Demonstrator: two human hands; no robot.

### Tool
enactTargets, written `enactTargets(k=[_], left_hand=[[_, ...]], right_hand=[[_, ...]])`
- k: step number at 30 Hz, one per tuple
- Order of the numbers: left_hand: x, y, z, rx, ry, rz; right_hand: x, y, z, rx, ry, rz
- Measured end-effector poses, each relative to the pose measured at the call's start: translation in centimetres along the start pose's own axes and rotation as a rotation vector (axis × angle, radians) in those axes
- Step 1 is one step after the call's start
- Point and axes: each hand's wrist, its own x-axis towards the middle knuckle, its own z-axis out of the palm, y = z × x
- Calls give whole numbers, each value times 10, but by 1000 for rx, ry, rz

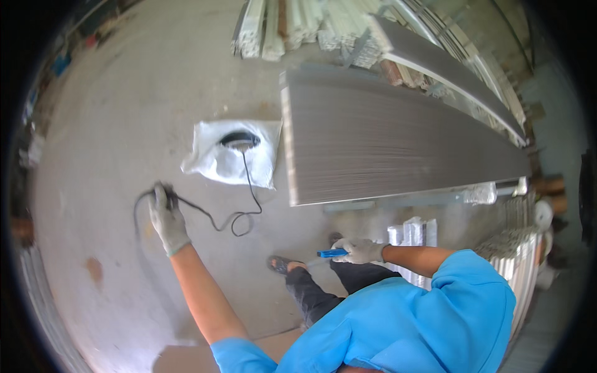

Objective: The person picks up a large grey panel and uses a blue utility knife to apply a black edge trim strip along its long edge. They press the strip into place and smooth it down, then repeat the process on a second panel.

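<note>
My left hand, in a pale work glove, reaches out over the floor with its fingers closed round a black cord. From the fist the cord loops across the floor to a coil of black cord, which lies on a white plastic sack. Near my feet, my gloved right hand grips a slim blue tool that looks like a utility knife; whether a blade is out cannot be made out.
A long grey panel stands raised at right, with a second narrow panel behind it. Bundled pale profiles lie at the back. Wrapped lengths and stacked strips sit close on my right.
</note>
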Motion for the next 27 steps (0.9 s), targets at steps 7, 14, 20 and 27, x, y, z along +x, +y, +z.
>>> enactTargets(k=[7, 14, 20, 27], left_hand=[[-61, 144, 374, 16, -826, 376], [-231, 96, 699, 195, -1389, 405], [-373, -51, 846, 177, -1876, -82], [-541, -163, 816, 410, -1912, 213]], right_hand=[[-91, 64, -32, 78, 215, 18], [-221, 169, -25, 358, 518, 319], [-282, 206, 26, 745, 933, 692], [-302, 162, 198, 1018, 1298, 1060]])
